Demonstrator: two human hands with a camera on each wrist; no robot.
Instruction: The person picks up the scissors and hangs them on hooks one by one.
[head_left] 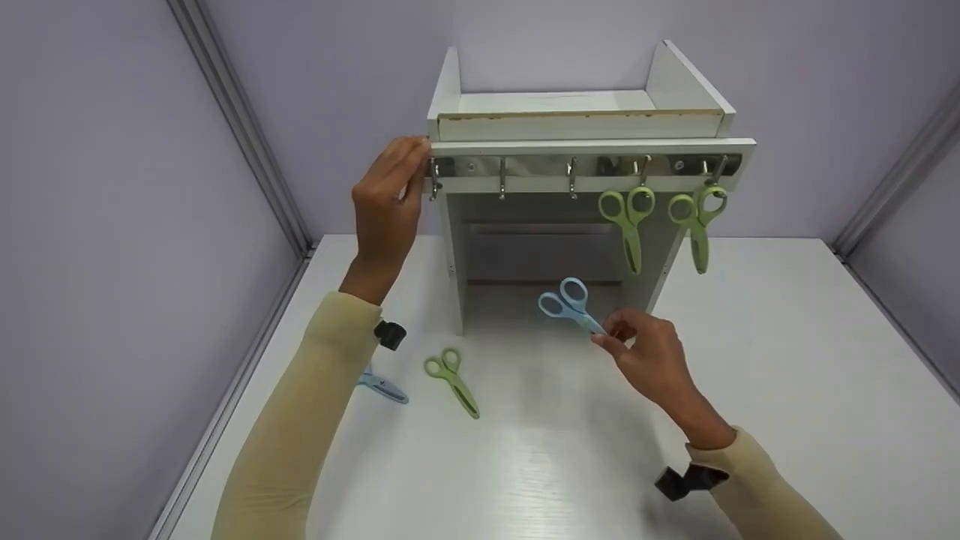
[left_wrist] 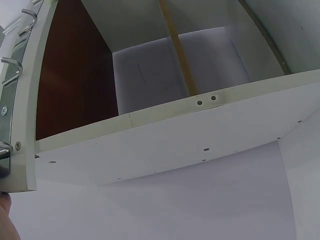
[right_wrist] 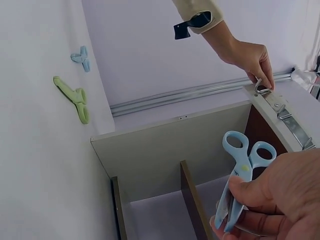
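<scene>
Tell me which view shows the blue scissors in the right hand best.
The right wrist view: the blue scissors fill it, both loops clear, blades pinched by the right hand. The head view shows them small; the left wrist view shows none.

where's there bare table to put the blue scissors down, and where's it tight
Bare table runs wide to the right of the white shelf unit, and in front, between the right hand and the near edge. It is crowded front-left, where green scissors and blue scissors lie by the left forearm.
</scene>
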